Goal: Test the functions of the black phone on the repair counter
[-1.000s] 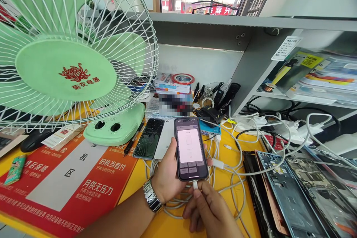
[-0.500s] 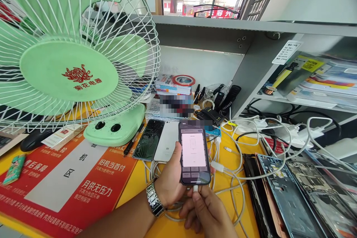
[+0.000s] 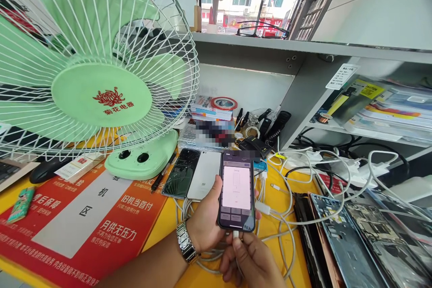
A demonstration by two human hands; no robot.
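Plug (image 3: 236, 234) at phone (image 3: 236, 191) port

Right hand (image 3: 251, 258), 6 o'clock: grip pinching plug at phone's bottom edge. Left hand (image 3: 205, 222): grip closed round phone, above table (image 3: 167, 227). Judged connecting step; seating calls for straight push. Fan (image 3: 101, 99), 10 o'clock.

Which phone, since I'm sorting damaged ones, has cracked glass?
The black phone by the fan base; the white phone beside it and the lit phone in the left hand show none.

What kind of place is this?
Probably a phone repair counter: stripped phone frames at right, a cracked phone by the fan, and left hand holding a lit phone while right hand pinches its cable plug.
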